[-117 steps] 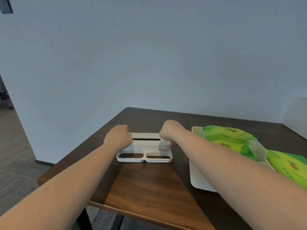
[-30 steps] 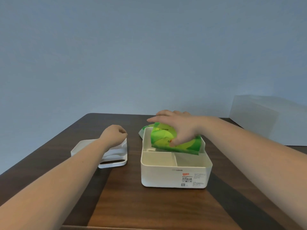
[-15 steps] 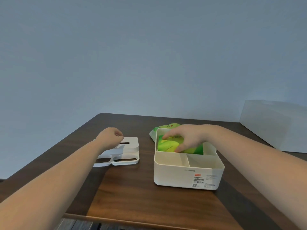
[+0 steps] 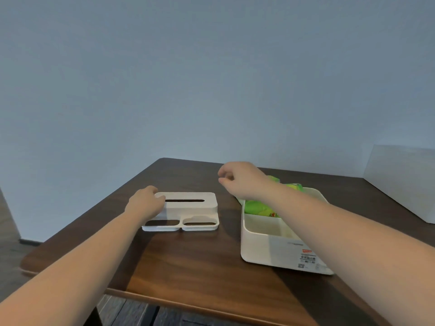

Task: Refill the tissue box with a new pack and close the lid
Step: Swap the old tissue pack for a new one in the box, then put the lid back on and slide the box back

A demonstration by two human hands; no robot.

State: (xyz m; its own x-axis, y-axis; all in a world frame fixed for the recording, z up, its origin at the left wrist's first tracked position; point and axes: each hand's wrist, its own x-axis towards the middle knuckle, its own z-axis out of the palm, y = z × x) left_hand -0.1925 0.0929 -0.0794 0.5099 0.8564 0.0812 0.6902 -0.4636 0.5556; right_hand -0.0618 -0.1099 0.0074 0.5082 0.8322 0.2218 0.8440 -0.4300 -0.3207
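The white tissue box [image 4: 270, 250] stands open on the right of the dark wooden table [image 4: 200, 267], with a green tissue pack [image 4: 257, 209] lying in its rear compartment. Its white lid [image 4: 190, 209], with a long slot and two oval openings, lies flat to the left. My left hand [image 4: 146, 203] grips the lid's left end. My right hand [image 4: 240, 182] hovers above the table between lid and box, fingers curled loosely, holding nothing. My right forearm hides part of the box.
Another green pack [image 4: 292, 185] peeks out behind the box. A white block [image 4: 402, 182] stands at the far right by the wall. The table's left and front edges drop to a grey floor [image 4: 14, 252].
My right hand has let go of the green pack, left it in the box and risen toward the lid. My left hand stays on the lid.
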